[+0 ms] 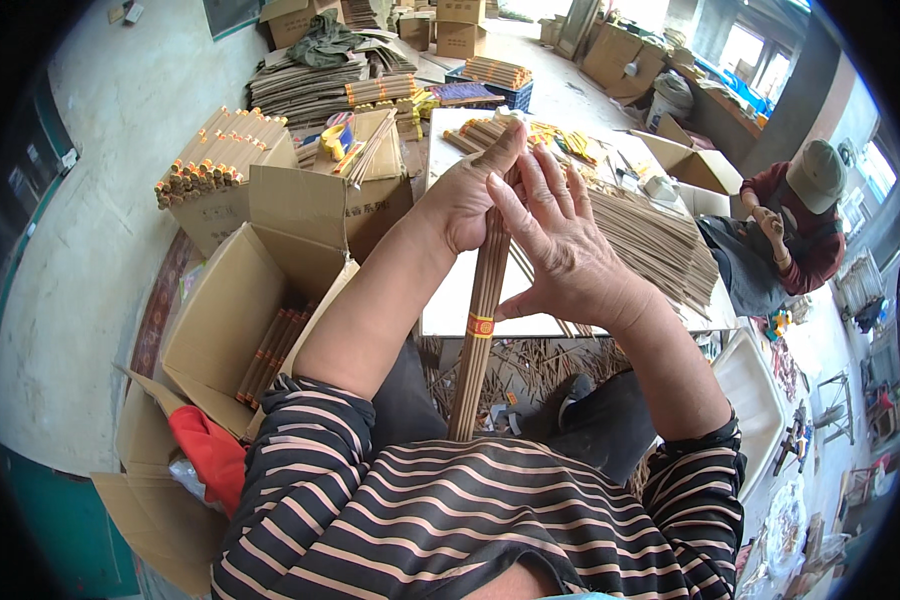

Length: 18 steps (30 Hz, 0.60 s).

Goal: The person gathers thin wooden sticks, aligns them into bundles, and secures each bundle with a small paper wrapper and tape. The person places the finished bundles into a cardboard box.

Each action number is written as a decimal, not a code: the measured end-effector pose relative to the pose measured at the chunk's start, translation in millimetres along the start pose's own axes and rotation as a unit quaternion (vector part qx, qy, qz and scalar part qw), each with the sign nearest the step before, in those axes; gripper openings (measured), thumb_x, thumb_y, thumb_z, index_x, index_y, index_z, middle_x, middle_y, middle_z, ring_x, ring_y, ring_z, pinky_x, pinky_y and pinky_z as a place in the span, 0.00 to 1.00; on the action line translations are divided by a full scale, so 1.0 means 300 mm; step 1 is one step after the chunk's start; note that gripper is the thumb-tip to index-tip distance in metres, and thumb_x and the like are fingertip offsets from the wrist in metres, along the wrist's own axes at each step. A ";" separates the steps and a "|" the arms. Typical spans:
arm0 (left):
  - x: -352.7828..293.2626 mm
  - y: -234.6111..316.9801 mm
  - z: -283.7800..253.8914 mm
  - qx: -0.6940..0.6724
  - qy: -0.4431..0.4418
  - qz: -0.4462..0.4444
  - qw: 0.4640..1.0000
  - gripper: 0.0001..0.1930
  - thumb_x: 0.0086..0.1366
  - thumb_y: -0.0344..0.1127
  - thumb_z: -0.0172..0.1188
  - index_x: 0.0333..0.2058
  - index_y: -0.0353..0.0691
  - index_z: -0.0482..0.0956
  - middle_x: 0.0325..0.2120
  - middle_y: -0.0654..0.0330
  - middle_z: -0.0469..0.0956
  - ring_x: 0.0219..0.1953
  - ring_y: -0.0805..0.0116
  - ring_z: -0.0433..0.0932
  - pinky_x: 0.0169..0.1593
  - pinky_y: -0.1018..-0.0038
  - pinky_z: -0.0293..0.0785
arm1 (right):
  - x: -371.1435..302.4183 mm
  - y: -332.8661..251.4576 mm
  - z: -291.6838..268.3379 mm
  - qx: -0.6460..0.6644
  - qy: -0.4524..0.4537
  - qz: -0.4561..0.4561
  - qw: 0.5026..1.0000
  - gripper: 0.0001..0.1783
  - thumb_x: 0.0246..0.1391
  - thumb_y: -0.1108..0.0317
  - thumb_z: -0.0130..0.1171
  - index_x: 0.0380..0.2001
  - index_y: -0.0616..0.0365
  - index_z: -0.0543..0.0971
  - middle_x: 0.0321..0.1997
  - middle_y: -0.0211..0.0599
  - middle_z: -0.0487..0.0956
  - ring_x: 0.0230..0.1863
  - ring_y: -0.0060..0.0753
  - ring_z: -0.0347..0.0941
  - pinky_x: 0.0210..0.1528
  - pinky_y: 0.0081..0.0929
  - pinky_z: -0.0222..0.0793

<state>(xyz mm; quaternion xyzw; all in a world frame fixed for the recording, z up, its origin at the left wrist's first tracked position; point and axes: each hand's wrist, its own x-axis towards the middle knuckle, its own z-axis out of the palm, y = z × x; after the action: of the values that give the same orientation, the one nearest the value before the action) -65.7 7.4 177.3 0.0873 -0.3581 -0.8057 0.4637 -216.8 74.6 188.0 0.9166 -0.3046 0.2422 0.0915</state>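
Observation:
A bundle of brown incense sticks stands tilted before my chest, its lower end close to my shirt. A red and yellow paper band goes round it below my hands. My left hand is closed round the upper part of the bundle, thumb pointing up. Beside it, my right hand has its fingers stretched out and apart. Its fingertips come up to the bundle near my left hand; whether they press on it I cannot tell. Loose brown sticks lie fanned out on the white table beyond.
An open cardboard box with banded bundles inside stands at my left. Farther left, many bundles are stacked on another box. A person in a cap sits at the right. Broken sticks litter the floor below the table.

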 end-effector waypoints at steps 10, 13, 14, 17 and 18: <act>-0.048 0.069 0.098 0.182 0.036 0.078 0.980 0.12 0.54 0.35 0.65 0.19 0.44 0.69 0.10 0.68 0.67 0.09 0.80 0.65 0.12 0.83 0.62 | -0.074 0.006 0.064 0.371 0.084 0.099 0.919 0.69 0.30 0.55 0.74 0.64 0.59 0.35 0.67 0.56 0.43 0.69 0.48 0.36 0.68 0.37 0.35; -0.054 0.040 0.153 0.236 -0.007 0.139 0.962 0.12 0.56 0.32 0.63 0.17 0.43 0.69 0.10 0.68 0.67 0.10 0.82 0.66 0.13 0.85 0.61 | -0.047 -0.019 0.152 0.441 0.084 0.142 0.882 0.53 0.37 0.61 0.71 0.62 0.61 0.49 0.58 0.50 0.63 0.62 0.41 0.57 0.63 0.34 0.51; -0.048 0.030 0.162 0.273 -0.011 0.165 0.948 0.11 0.55 0.31 0.63 0.18 0.43 0.70 0.10 0.69 0.67 0.10 0.82 0.65 0.14 0.85 0.61 | -0.031 -0.020 0.152 0.472 0.061 0.190 0.859 0.43 0.40 0.63 0.69 0.57 0.61 0.57 0.51 0.44 0.68 0.54 0.35 0.63 0.56 0.31 0.58; -0.032 -0.003 0.161 0.369 0.012 0.224 0.902 0.11 0.55 0.33 0.64 0.21 0.41 0.70 0.12 0.71 0.67 0.12 0.85 0.64 0.15 0.85 0.61 | -0.001 0.026 0.260 0.539 0.076 0.216 0.811 0.14 0.49 0.68 0.62 0.39 0.61 0.73 0.33 0.29 0.76 0.34 0.18 0.68 0.38 0.21 0.67; -0.025 -0.013 0.143 0.395 0.025 0.237 0.887 0.11 0.55 0.34 0.64 0.21 0.41 0.70 0.12 0.71 0.67 0.13 0.85 0.63 0.15 0.85 0.61 | 0.004 0.035 0.275 0.546 0.073 0.231 0.802 0.12 0.50 0.69 0.61 0.37 0.61 0.74 0.33 0.28 0.76 0.35 0.17 0.68 0.38 0.21 0.67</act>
<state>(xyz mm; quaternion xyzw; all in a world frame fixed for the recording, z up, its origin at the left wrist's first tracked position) -84.4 36.1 204.5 0.1961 -0.6453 -0.4609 0.5768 -190.2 39.6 117.4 0.6969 -0.3176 0.4489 -0.4604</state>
